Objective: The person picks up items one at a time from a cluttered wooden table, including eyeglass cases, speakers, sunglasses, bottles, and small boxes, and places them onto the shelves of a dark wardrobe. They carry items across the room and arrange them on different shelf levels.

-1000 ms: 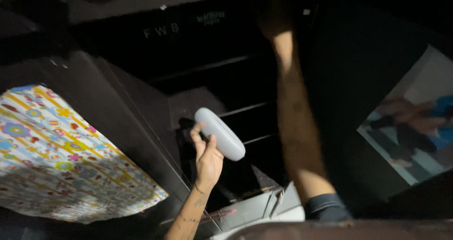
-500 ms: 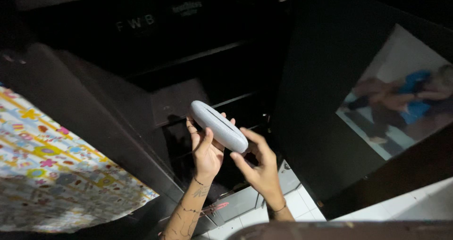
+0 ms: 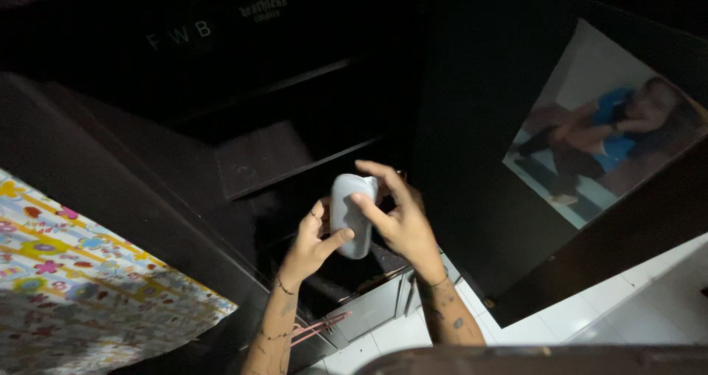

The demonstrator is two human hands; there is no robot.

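Two hands met around a pale grey oblong case (image 3: 349,214), held upright in front of a dark open cabinet (image 3: 295,117). The left hand (image 3: 308,244) gripped it from the lower left, thumb pressed across the bottom front, the other fingers curled behind and mostly hidden by the case. The right hand (image 3: 398,220) came at it from the right, its fingers spread, one fingertip laid on the front near the top and another bent over the upper end; the palm side could not be seen. Whether the case had a seam or lid was hard to tell in the poor light. Behind the hands, a dark shelf board (image 3: 262,157) sat inside the cabinet, and whatever lay deeper in was lost in shadow. A dark door (image 3: 472,109) stood open on the right, carrying a blurred picture (image 3: 605,124) cut off by the frame edge. A flowered cloth (image 3: 81,286) filled the lower left corner, also cropped. White floor tiles (image 3: 590,308) showed below, partly covered by a dark curved edge along the bottom.
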